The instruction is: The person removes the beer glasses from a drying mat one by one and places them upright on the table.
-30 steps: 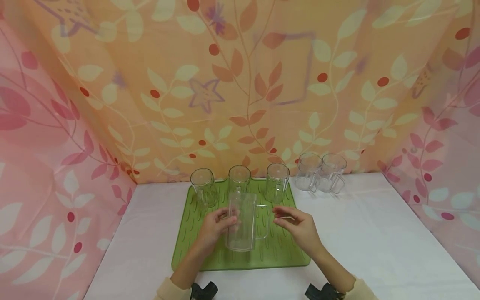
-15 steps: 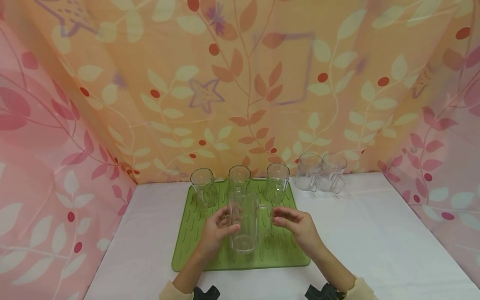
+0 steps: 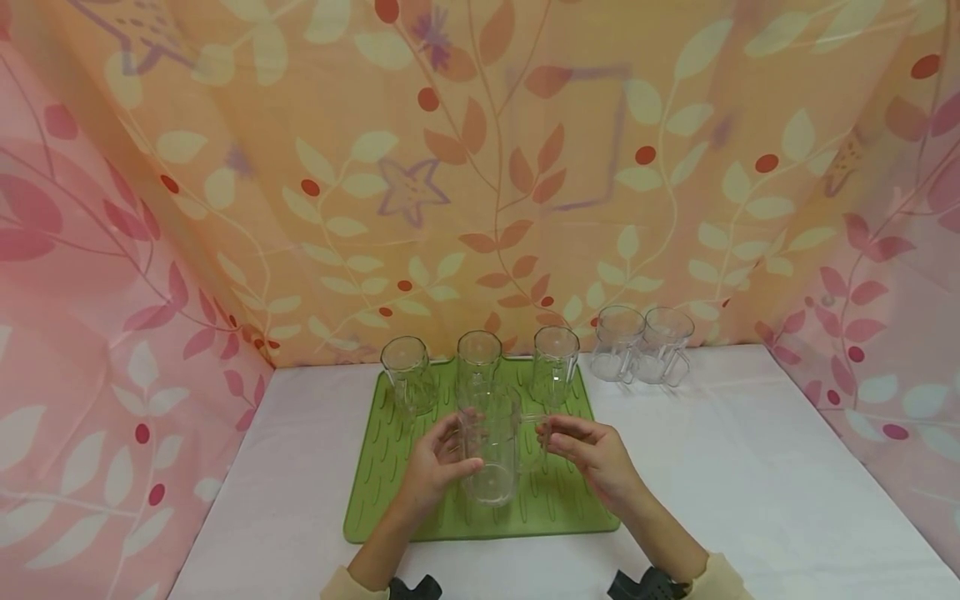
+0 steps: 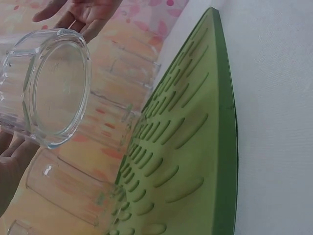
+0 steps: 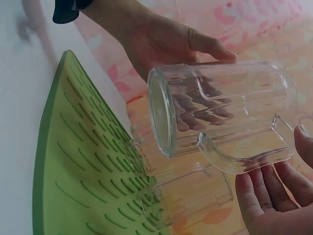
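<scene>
A clear glass mug (image 3: 492, 483) is held above the green drying mat (image 3: 547, 508), tilted so its base faces the wrist cameras. My left hand (image 3: 435, 462) grips the mug's body from the left, thumb on the near side and fingers behind the glass. At the right, my right hand (image 3: 596, 457) has its fingertips around the outer bar of the handle (image 5: 244, 164), the thumb on one side and fingers on the other. In the left wrist view, the mug's round base (image 4: 61, 88) hangs clear of the mat.
Three more glass mugs stand along the mat's back edge: left (image 3: 406, 379), middle (image 3: 478, 354) and right (image 3: 555, 367). Beyond the mat at back right, two mugs, one (image 3: 617, 342) beside another (image 3: 666, 343), stand close together on the white table (image 3: 750, 475). Patterned cloth (image 3: 480, 167) encloses the back and sides.
The mug has shifted slightly right and tipped so more of its base end shows. My right fingertips have moved in from beside the handle to around it.
</scene>
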### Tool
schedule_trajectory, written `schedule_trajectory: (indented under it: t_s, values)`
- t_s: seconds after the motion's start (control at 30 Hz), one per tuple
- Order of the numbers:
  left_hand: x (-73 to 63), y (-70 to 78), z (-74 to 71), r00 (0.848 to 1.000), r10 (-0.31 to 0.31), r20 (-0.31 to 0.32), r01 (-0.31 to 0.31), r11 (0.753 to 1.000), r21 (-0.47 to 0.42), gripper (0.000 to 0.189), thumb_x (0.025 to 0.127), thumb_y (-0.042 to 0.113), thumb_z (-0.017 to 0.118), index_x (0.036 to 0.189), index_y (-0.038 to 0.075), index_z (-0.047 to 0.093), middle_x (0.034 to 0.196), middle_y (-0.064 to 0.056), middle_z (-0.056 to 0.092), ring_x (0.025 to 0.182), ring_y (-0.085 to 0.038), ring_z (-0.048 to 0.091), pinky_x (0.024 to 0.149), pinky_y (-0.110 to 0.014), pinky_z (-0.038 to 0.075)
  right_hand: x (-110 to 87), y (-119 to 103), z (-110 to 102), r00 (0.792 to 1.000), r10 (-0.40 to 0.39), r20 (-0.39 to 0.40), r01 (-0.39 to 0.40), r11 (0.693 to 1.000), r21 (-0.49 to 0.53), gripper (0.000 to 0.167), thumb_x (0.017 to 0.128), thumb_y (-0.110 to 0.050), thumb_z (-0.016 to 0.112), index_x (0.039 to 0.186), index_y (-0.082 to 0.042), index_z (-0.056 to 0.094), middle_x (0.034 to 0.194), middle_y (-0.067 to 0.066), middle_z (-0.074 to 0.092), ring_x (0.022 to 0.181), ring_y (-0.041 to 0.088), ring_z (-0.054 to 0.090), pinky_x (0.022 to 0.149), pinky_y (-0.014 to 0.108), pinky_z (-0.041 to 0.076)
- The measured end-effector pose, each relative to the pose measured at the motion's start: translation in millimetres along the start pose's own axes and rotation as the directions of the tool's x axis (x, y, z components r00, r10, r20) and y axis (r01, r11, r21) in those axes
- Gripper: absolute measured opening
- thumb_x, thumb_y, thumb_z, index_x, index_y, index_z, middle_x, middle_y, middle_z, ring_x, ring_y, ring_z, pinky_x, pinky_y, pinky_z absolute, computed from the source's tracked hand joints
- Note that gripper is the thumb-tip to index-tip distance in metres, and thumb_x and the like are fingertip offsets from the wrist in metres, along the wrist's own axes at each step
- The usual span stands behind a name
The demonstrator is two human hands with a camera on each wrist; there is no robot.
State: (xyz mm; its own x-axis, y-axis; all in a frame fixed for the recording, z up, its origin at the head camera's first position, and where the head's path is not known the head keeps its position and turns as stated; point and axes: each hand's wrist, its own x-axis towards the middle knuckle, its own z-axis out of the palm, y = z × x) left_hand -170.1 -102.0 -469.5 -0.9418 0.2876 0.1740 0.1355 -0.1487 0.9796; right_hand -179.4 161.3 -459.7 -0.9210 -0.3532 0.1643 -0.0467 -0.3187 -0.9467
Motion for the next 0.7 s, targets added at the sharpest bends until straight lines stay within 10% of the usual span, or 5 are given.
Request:
schedule_trajectory:
  t_s: [0.33,0.7]
  values:
    - [-2.2,-1.7,0.3,0.999,0.048,0.019,-0.049,0.999,0.007,0.074,0.08,0.004,0.077,0.143,-0.004,0.039,0.146,-0.027,0.044,0.129,-0.015,0.054,0.102,-0.021,0.048,0.1,2.3,4.9,0.999,-0.037,0.001,0.037,0.999,-0.032,0.025,0.092,0.002,0.06,0.114,-0.004,0.07,0.1,-0.006,0.076,0.096,0.008,0.072,0.087,0.022,0.057]
    - [-4.8,-2.2,1.8,0.998,0.06,0.027,-0.061,0.998,0.026,0.073,0.08,0.001,0.076,0.143,-0.004,0.039,0.147,-0.028,0.043,0.132,-0.014,0.052,0.105,-0.019,0.044,-2.1,3.5,7.5,0.996,-0.091,-0.001,0.091,0.989,-0.121,0.039,0.089,0.003,0.064,0.117,0.027,0.052,0.099,-0.009,0.075,0.094,0.006,0.072,0.084,0.022,0.058]
